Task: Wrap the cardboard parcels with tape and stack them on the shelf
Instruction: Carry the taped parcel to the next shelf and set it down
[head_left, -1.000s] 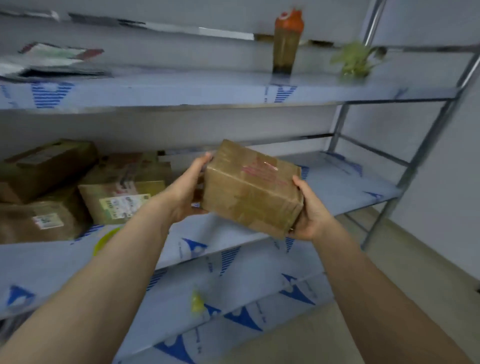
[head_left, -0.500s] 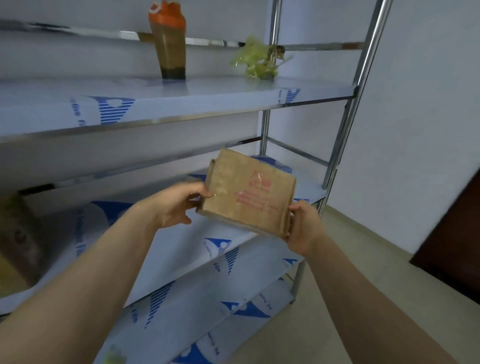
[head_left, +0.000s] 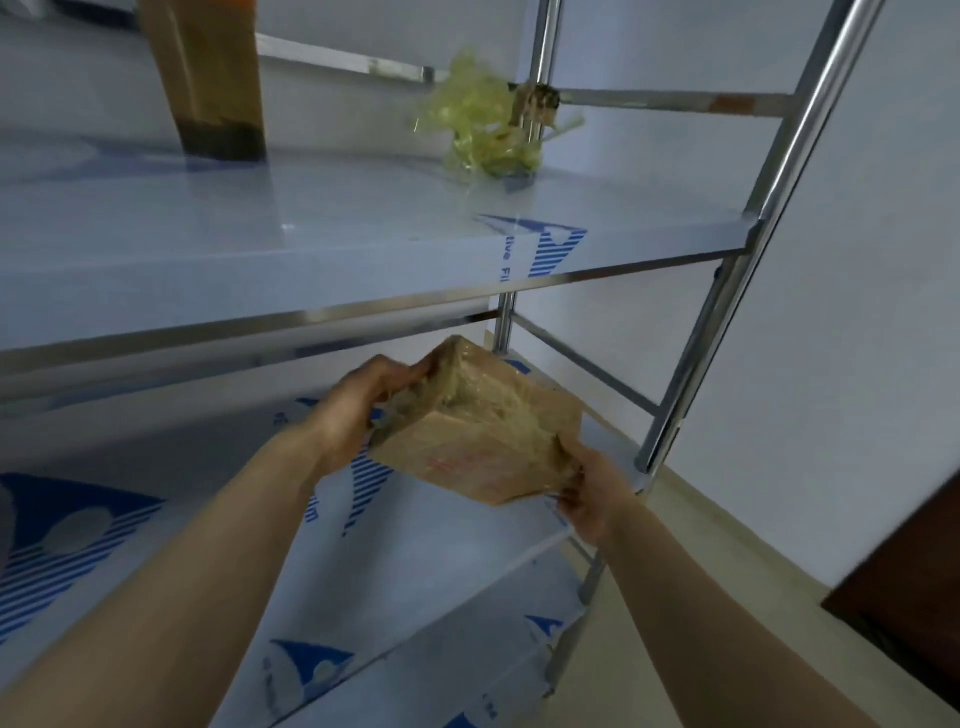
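Note:
A small brown cardboard parcel (head_left: 483, 431), wrapped in clear tape and printed with red text, is held tilted in the air between both hands. My left hand (head_left: 358, 410) grips its left end with fingers curled over the top corner. My right hand (head_left: 592, 499) pinches its lower right corner from below. The parcel hangs just above the right end of the middle shelf board (head_left: 218, 525) of the steel rack.
The upper shelf (head_left: 311, 249) carries a brown bottle (head_left: 208, 88) and a crumpled yellow-green film (head_left: 483, 130). Steel uprights (head_left: 727, 291) stand at the right of the rack. A lower shelf (head_left: 415, 660) lies below. A dark wooden object (head_left: 914, 592) stands at the far right on the floor.
The view has swung right along the rack, so the stacked parcels at the left are out of sight. The parcel has turned in my hands and moved toward the rack's right end.

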